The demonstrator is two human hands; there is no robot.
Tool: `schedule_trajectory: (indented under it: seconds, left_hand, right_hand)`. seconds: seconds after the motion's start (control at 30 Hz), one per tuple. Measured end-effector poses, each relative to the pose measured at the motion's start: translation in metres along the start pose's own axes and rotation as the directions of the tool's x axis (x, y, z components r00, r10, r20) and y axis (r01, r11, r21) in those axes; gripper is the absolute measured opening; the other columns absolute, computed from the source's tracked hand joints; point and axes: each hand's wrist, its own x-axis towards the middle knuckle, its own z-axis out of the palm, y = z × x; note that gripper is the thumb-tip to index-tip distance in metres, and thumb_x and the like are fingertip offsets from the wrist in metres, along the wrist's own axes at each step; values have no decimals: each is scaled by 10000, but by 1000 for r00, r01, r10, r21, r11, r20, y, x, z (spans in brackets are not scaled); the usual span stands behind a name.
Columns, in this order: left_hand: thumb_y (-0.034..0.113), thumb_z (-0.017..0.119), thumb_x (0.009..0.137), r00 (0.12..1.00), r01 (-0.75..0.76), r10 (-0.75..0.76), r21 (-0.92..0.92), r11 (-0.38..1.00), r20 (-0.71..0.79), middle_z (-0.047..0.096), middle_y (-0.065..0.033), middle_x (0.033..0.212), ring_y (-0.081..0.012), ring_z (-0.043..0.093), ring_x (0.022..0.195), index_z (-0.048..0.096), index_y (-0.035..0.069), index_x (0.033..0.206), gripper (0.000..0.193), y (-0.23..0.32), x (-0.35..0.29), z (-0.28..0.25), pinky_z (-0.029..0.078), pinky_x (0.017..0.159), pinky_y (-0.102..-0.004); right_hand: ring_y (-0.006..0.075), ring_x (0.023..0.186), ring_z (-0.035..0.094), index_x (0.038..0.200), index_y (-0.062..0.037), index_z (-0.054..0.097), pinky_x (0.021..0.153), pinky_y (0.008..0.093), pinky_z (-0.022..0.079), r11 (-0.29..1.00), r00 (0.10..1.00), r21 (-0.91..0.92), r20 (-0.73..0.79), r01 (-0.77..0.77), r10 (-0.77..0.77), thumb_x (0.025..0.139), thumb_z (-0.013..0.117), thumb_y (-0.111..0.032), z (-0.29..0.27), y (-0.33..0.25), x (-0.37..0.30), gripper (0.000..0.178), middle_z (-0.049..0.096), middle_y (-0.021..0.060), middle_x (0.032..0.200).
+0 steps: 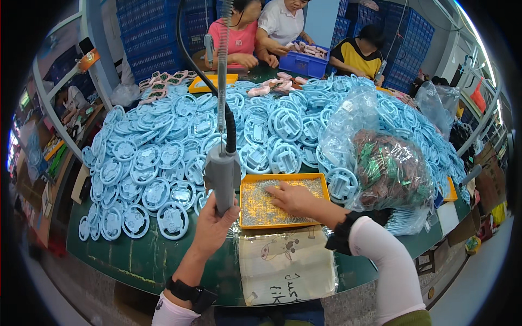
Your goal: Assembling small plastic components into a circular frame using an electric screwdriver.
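your left hand (213, 228) is clamped around the lower end of a smooth grey plastic power driver (222, 171), upright beneath a coiled metal spring (222, 70) and beside a thick black cable (230, 130). just right of the tool, your right hand (296, 200) reaches into a shallow, rectangular yellow-orange plastic tray (325, 186) spread with a grainy layer of tiny silvery metal pieces (261, 209); whether its fingertips are together or apart, you cannot tell from this view. the tray sits on a dark green worktop (141, 255), behind a pale, creased sheet (288, 271) bearing an animal drawing. beyond spreads a broad heap of light blue, wheel-shaped plastic parts (285, 125), round-rimmed with moulded centres. to the right, a crinkled clear plastic bag (353, 117) bulges with reddish-brown and green pieces (391, 168). across from you, three co-workers gather near a deep blue plastic crate (307, 64) of pale pink pieces (310, 50).
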Motion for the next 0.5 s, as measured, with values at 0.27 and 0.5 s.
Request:
schedule_trajectory:
  seconds: [0.27, 0.5]
  left_hand:
    - [179, 598, 897, 1000, 2, -2, -5, 1000, 19, 531, -29, 1025, -125, 551, 918, 480, 46, 1151, 310, -4, -7, 11, 446, 837, -267]
    - [207, 604, 894, 999, -33, 34, -12, 999, 22, 533, -29, 1022, -127, 557, 912, 484, 42, 1147, 324, -9, -8, 14, 448, 833, -275]
  right_hand:
    - [312, 882, 571, 1296, -229, 445, 720, 400, 476, 990, 989, -78, -88, 116, -123, 879, 497, -226, 9, -11, 23, 420, 526, 127, 966]
    - [343, 979, 522, 1261, -174, 480, 821, 391, 450, 958, 964, -239, -245, -159, 98, 829, 466, -61, 1, 27, -49, 446, 506, 158, 981]
